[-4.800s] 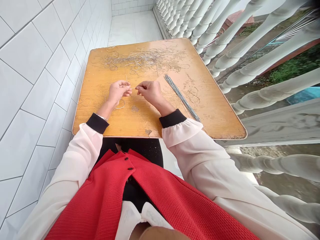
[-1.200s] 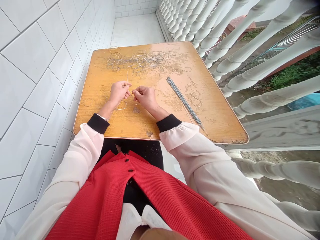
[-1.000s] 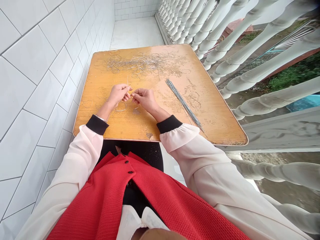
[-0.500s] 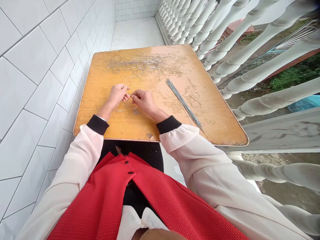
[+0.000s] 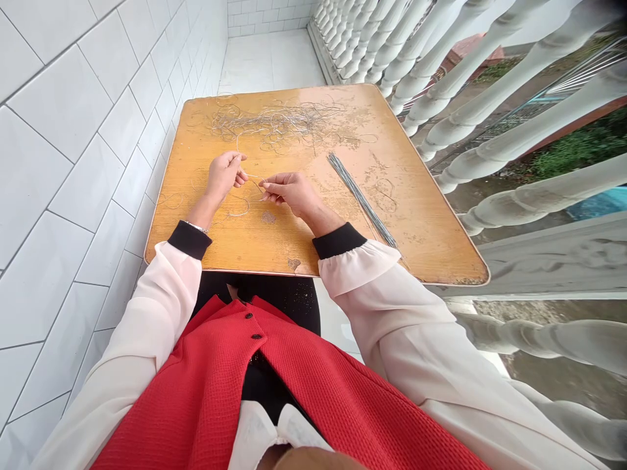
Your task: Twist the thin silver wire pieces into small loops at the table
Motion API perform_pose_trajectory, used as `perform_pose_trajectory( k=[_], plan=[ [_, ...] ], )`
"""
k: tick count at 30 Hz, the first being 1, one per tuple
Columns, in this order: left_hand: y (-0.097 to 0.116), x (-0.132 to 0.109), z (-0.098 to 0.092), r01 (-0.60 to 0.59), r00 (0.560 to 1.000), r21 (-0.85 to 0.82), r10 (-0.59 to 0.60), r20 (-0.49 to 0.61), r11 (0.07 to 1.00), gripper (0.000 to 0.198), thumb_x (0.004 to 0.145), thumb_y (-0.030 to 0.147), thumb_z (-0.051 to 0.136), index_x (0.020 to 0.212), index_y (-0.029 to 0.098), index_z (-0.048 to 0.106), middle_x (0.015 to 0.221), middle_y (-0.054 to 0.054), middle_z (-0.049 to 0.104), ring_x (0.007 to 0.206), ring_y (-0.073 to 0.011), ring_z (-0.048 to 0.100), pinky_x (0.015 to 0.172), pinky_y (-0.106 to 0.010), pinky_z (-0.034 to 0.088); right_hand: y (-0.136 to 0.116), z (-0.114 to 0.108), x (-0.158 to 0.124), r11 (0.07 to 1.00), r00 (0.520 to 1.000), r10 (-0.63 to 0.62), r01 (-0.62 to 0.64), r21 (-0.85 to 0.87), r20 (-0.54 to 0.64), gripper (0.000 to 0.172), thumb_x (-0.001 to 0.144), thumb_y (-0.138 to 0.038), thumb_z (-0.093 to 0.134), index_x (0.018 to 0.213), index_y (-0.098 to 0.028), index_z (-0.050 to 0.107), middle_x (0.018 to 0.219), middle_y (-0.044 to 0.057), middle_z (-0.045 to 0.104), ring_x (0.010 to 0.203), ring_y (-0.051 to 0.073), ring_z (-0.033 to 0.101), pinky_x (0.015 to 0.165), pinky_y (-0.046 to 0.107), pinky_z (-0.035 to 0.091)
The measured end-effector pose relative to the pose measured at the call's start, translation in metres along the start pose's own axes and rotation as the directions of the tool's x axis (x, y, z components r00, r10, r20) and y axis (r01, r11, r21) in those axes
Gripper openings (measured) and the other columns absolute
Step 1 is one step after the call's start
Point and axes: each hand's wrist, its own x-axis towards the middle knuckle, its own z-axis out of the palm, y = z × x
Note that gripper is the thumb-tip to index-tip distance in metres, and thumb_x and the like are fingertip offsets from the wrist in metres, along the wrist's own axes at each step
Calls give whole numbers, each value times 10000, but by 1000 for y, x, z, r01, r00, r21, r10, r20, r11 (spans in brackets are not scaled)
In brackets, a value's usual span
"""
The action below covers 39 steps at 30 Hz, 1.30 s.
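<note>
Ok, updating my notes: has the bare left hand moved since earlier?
Yes: measured against the orange wooden tabletop, the left hand has shifted slightly toward the tangled silver wire pile.

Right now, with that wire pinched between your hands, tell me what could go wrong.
The thin wire between your left hand and right hand has a length rising toward the tangled wire pile, so it may snag there. Your right sleeve sits close to the bundle of straight wires and could disturb them, perhaps sliding them off the table edge.
</note>
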Motion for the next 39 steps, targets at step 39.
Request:
perform_pose_trajectory(
  k=[39],
  plan=[
    [-5, -6, 10, 163, 985, -343, -170, 10, 925, 113, 965, 37, 629, 1003, 140, 651, 697, 29, 714, 613, -44, 687, 746, -164, 551, 3, 7, -5, 981, 998, 54, -57, 187, 18, 215, 1002, -199, 704, 801, -152, 762, 672, 26, 747, 548, 69, 616, 506, 135, 485]
  ],
)
